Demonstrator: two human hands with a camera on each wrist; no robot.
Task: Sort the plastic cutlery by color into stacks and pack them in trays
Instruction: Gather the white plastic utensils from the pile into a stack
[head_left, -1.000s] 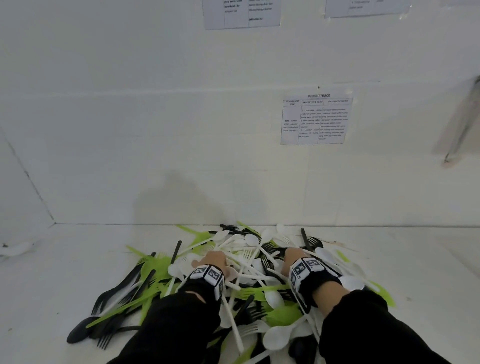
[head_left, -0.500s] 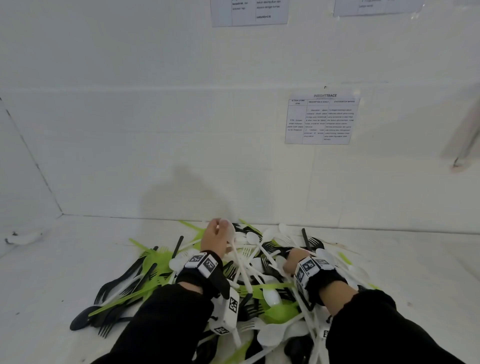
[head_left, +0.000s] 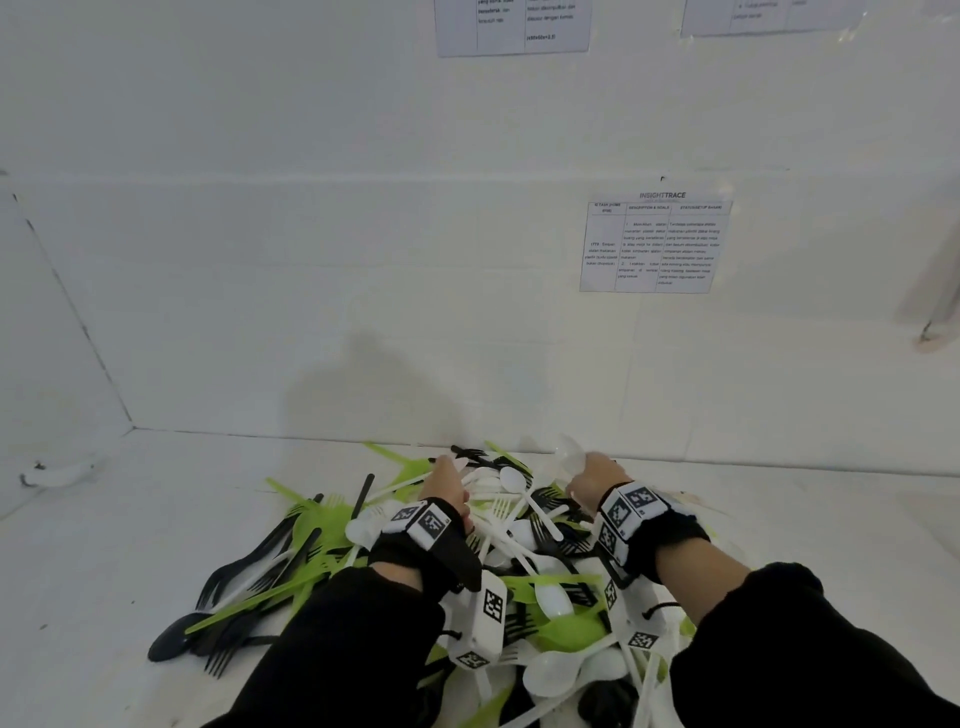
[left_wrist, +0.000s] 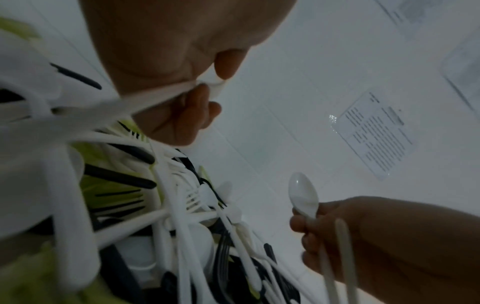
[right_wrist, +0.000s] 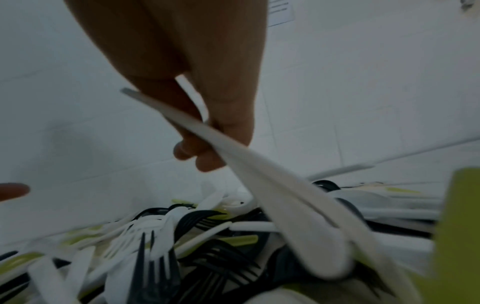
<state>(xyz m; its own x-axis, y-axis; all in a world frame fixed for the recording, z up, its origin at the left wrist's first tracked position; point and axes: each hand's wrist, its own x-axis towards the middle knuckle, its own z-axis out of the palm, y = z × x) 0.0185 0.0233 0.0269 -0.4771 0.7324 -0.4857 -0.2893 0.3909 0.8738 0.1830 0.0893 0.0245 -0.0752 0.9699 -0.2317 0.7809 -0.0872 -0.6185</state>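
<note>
Sorting barely begun: mixed cutlery pile (head_left: 415, 571) unsorted, no trays visible. Left hand (head_left: 447, 486) pinched white handles (left_wrist: 166, 96); right hand (head_left: 592, 480) gripped a white spoon (left_wrist: 302, 194).

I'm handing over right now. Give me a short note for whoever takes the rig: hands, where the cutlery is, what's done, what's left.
Left hand: pinching white cutlery handles at the far side of the pile.
Right hand: gripping a white spoon, bowl up, plus another white handle, lifted above the pile.
Mixed pile of white, black and green cutlery lies on the white surface by the wall.
Done: only a few white pieces gathered in the hands; no sorted stacks visible.
Left: nearly all sorting and packing. No trays in view.
</note>
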